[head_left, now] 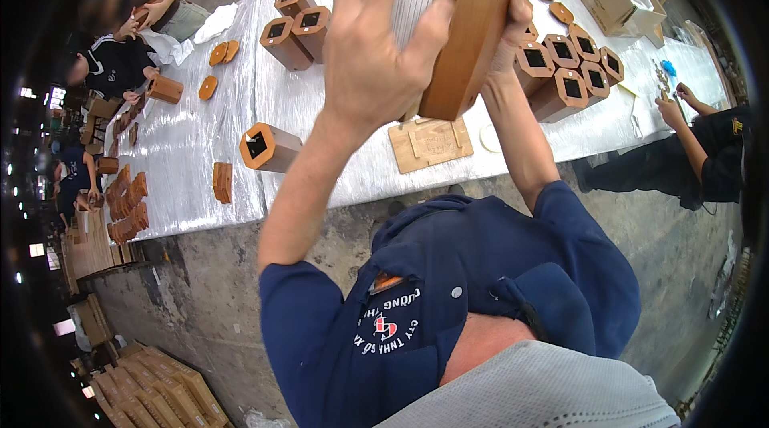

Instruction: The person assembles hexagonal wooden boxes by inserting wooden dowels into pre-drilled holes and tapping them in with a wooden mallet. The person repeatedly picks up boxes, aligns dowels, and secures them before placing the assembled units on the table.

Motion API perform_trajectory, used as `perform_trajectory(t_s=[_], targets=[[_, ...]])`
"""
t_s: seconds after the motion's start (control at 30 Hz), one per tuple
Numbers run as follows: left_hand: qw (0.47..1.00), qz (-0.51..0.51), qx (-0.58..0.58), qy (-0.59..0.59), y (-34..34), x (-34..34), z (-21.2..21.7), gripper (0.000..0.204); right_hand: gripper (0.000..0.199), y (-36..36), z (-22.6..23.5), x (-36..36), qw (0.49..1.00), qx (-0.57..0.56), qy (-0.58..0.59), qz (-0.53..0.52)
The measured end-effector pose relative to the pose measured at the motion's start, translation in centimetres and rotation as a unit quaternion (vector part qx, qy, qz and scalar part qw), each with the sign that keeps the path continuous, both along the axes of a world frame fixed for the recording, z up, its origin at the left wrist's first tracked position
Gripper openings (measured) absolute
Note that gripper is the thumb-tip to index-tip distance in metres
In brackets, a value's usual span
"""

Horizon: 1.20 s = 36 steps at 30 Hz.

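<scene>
While both hands grip one smooth brown wooden box (473, 28) raised above the desk (320, 100), the left hand (376, 52) wraps its near face and the right hand (517, 16), mostly hidden, seems to clasp the far side. Beneath lies one flat pale board (428, 144); beyond, roughly six hexagonal wooden boxes (569, 68) cluster on silvery sheeting.

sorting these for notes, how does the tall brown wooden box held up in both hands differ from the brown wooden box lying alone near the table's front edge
The held tall brown wooden box is raised off the table, gripped by the left hand and right hand; the lone brown wooden box rests on the silver-covered table, untouched. The held box shows its long side; the lone box lies on its side, showing a dark square opening. Both are the same reddish-brown wood.
</scene>
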State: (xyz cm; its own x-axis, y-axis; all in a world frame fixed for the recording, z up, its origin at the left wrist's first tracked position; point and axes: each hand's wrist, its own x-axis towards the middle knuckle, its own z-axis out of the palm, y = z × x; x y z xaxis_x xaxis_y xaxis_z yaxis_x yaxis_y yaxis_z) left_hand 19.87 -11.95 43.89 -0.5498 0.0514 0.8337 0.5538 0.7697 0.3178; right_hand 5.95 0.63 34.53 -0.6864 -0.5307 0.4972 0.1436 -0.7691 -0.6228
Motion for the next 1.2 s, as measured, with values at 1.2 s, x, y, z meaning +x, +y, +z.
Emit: perform_trajectory(t_s=[1.2], targets=[[0.971, 0.064, 0.230, 0.020, -2.1, 9.7, 4.6, 0.044, 0.079, 0.0, 0.2, -0.3, 0.994, -0.044, -0.085, -0.046]])
